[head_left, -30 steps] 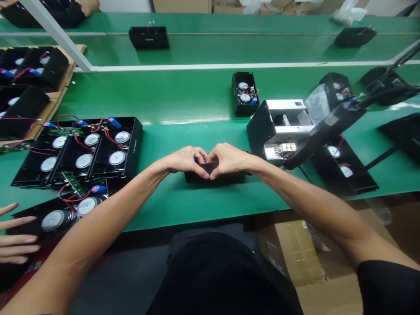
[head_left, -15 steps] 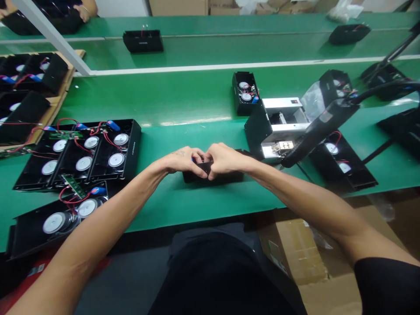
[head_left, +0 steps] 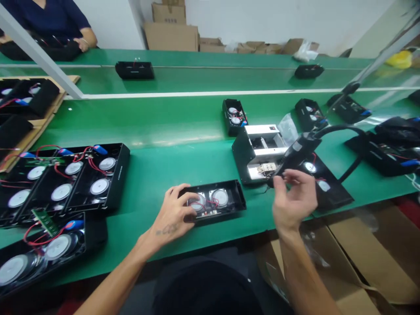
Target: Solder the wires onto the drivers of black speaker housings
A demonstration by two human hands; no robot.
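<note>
On the green bench in front of me lies a black speaker box [head_left: 231, 213], its open side up, with two round silver-white speaker magnets and red wires inside. My left hand [head_left: 175, 210] grips its left end, fingers over the far wall and thumb at the near side. To the right, my right hand [head_left: 293, 199] is raised, thumb and fingertips curled toward each other. Anything between those fingertips is too small to make out. Just beyond the right hand stand a black-and-silver box-shaped machine [head_left: 241, 159] and a black device [head_left: 297, 151] on a curved arm.
Several open speaker boxes [head_left: 123, 181] with blue cylinders and red wires crowd the left. Another speaker box [head_left: 233, 117] stands behind the machine. Dark panels [head_left: 328, 194] lie at right. Cardboard boxes [head_left: 357, 245] are below the bench edge. A person [head_left: 54, 19] sits across the far bench.
Both hands were together over the box; now the right hand has moved right to the machine, while the left holds the box's left end. The box now lies with its inside showing. The view has tilted up.
</note>
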